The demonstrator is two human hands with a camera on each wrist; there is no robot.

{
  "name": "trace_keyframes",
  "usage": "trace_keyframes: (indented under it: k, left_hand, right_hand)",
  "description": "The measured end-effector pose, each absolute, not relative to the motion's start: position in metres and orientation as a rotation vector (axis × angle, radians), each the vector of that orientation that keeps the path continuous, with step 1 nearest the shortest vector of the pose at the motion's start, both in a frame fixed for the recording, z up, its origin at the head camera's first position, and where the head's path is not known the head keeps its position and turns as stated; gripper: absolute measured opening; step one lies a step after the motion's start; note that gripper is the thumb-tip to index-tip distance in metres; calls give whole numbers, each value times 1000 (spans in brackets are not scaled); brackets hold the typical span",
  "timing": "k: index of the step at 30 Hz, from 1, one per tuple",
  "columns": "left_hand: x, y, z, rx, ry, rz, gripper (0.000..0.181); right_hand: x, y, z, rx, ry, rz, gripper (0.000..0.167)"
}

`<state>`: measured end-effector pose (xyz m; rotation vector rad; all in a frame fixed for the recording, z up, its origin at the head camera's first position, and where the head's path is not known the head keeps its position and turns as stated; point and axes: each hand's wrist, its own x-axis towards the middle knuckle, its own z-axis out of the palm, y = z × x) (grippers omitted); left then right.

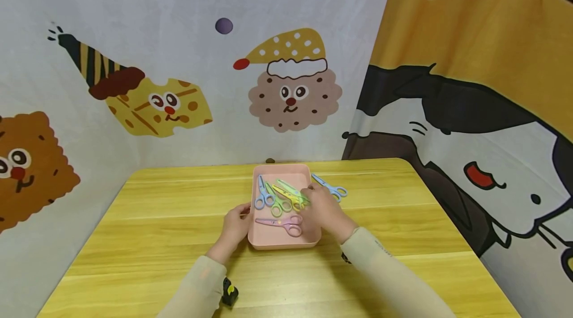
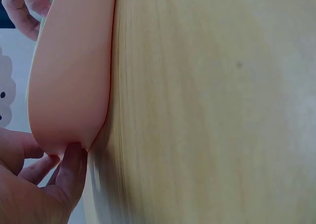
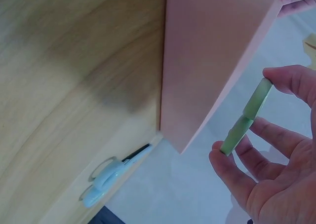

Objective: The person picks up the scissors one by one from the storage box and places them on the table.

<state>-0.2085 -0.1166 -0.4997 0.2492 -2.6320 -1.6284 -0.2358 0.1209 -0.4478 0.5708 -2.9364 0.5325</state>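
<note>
My right hand (image 1: 324,208) is over the right side of a pink tray (image 1: 268,244). Between thumb and fingertips it pinches a pair of light green scissors by the handles (image 3: 247,116), which appear edge-on in the right wrist view. In the tray lie blue scissors (image 1: 260,191), green scissors (image 1: 278,203), yellow scissors (image 1: 288,195) and pink scissors (image 1: 282,222). At the tray's left side, my left hand (image 1: 235,226) holds the tray wall, its thumb and fingers bent against the edge in the left wrist view.
Another pair of blue scissors (image 1: 330,187) lies on the wooden table (image 1: 170,238), just right of the tray. A patterned cloth (image 1: 179,9) with cartoon figures hangs behind the table. A small black object (image 1: 230,292) is at the left sleeve.
</note>
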Motion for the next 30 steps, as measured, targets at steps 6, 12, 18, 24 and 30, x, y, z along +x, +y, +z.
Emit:
trace_keyframes:
  k: [6,12,18,24,30]
  left_hand:
    - [-209,-118,-500,249,-2626,-1620,33]
    - [-209,-117,-500,231,-2616,-1622,33]
    - [-209,-117,-502,235,-2625,-1621,34]
    - [-209,-117,-501,251,-2626,-1643,35]
    - [-209,-117,-502,248,-2618,-1643,35]
  right_hand:
    - [-239,126,-449,570,-2940,516,47]
    - [-244,133,-449,496,-2964,561,48]
    - [-248,140,-450,472,-2965,601,53]
    - [-250,145,-448,424,-2988,584,56]
    - [-251,150,-445,393,-2998,585,60]
